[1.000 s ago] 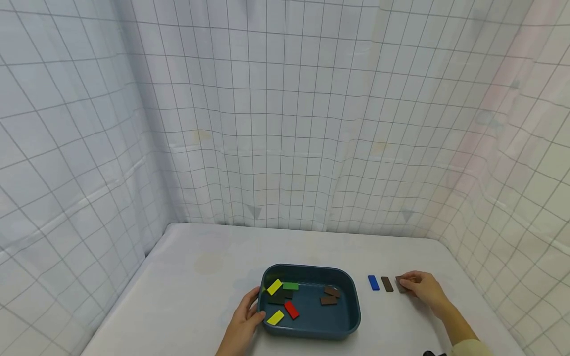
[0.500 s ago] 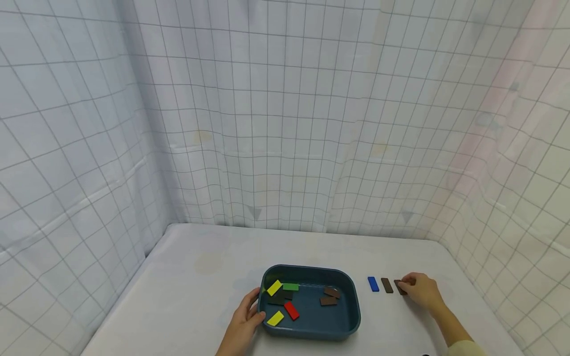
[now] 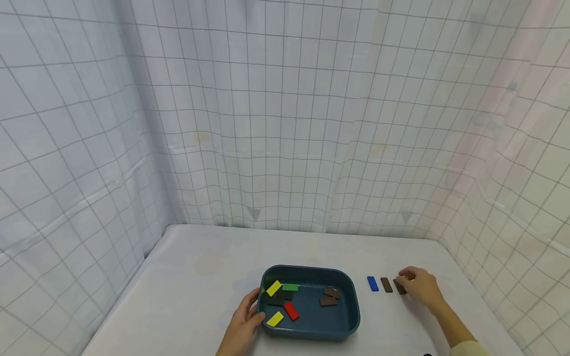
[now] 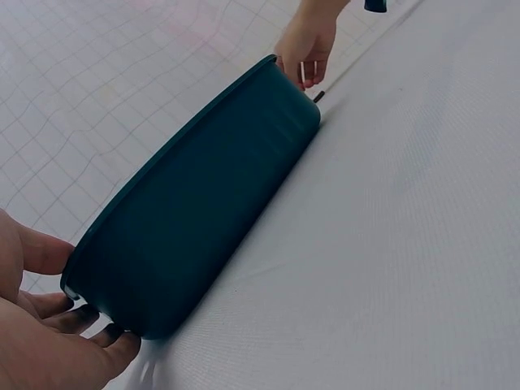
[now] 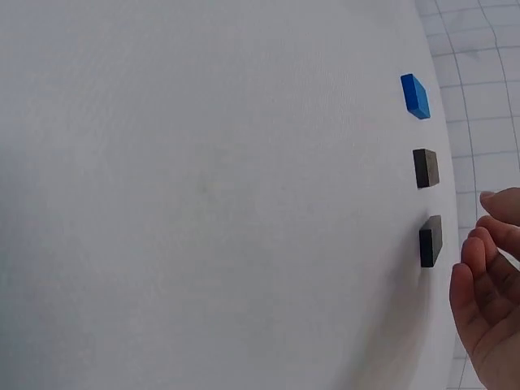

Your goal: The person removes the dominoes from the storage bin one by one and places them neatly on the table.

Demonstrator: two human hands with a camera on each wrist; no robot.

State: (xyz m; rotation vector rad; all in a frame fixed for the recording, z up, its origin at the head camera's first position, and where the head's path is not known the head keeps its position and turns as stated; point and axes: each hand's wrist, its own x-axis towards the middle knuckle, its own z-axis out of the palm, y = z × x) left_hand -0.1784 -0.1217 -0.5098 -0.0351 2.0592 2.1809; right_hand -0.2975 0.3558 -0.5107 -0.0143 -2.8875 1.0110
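My left hand (image 3: 242,319) grips the left end of a dark teal plastic tub (image 3: 331,329), thumb over the rim and fingers outside, as the left wrist view also shows. Inside lie yellow, green, red, black and brown rectangular blocks; a red block (image 3: 291,311) is near my thumb. My right hand (image 3: 420,286) hovers just above a dark brown block (image 5: 431,241), holding nothing, its fingers loosely bent and apart from the block in the right wrist view. That block lies at the right end of a row with another dark brown block (image 3: 386,285) and a blue block (image 3: 372,284).
A white cloth covers the table (image 3: 200,277). White gridded curtains (image 3: 285,148) enclose its back and sides. A small black object (image 3: 427,354) shows at the bottom edge, near the right sleeve (image 3: 469,348).
My right hand has set the dark brown block down in line with the other two, let go and lifted slightly. My left hand and the tub have stayed in place.
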